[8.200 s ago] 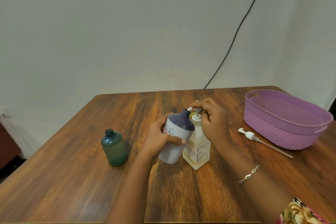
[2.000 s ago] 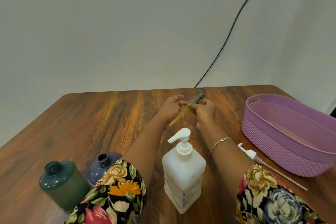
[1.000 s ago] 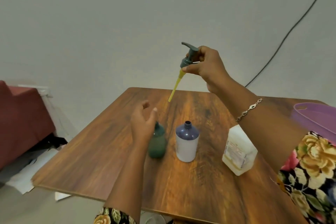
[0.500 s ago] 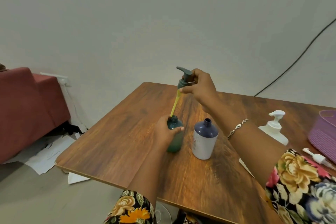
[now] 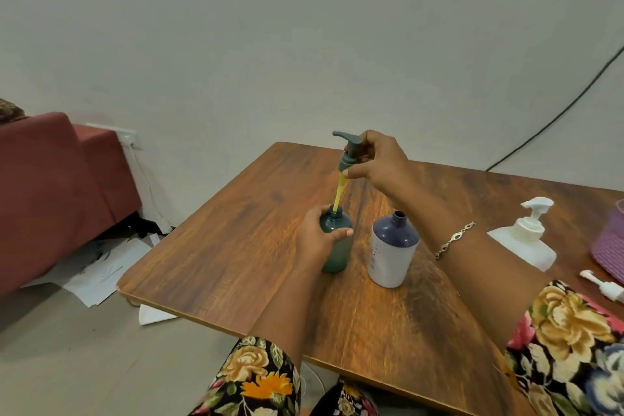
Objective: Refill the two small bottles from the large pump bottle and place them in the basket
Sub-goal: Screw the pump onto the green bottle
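Observation:
My left hand (image 5: 319, 240) grips the small green bottle (image 5: 337, 248), which stands upright on the wooden table (image 5: 236, 236). My right hand (image 5: 378, 162) pinches a dark green pump head (image 5: 349, 150) above it. The pump's yellow tube (image 5: 338, 196) reaches down into the bottle's neck. To the right, the white bottle with a navy top (image 5: 391, 252) stands open, without a cap. The large white pump bottle (image 5: 526, 236) stands further right. A corner of the purple basket (image 5: 609, 246) shows at the right edge.
A loose white pump head (image 5: 602, 285) lies on the table near the basket. A red sofa (image 5: 50, 186) stands to the left, with papers (image 5: 101, 267) scattered on the floor. A black cable (image 5: 553, 118) runs down the wall. The table's near edge is close to my body.
My right hand has lowered the pump head, so the yellow tube's tip has entered the green bottle's neck. My left hand keeps its grip on the bottle. The view has shifted slightly.

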Tool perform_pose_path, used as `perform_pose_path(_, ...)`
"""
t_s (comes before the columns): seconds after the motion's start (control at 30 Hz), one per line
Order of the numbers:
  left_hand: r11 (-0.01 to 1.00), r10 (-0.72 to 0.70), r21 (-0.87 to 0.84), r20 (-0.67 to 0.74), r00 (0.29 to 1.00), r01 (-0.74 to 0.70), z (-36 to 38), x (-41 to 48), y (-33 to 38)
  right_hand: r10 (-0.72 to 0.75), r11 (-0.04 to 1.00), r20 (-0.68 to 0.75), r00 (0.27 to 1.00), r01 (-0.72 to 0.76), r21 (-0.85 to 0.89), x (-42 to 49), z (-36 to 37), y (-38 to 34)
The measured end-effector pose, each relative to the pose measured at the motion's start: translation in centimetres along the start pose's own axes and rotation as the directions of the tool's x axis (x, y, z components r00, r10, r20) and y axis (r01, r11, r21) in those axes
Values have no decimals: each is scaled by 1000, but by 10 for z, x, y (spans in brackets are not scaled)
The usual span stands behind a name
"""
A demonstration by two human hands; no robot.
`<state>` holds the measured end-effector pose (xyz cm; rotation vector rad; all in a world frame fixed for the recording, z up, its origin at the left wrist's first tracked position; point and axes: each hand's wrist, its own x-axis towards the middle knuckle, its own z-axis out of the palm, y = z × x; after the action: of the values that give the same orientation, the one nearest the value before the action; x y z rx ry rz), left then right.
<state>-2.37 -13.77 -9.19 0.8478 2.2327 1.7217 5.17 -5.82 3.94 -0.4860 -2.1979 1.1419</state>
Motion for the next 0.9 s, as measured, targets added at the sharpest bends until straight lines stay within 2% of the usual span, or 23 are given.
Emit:
perform_pose_path(0.2,999,38,7,14,999,-38,-2,0,0,117,993,61,991,-117,-6,-6,22,32)
perform_pose_path(0.5,998,65,-8,6,998,-65,-4,-2,-1,175,984,109,979,-169,-57,-9,37,57)
perform_pose_path(0.9,998,57,-33,15,998,-57,-5,-2,-1,105,994,138,985,-103,-20,-7,34,57)
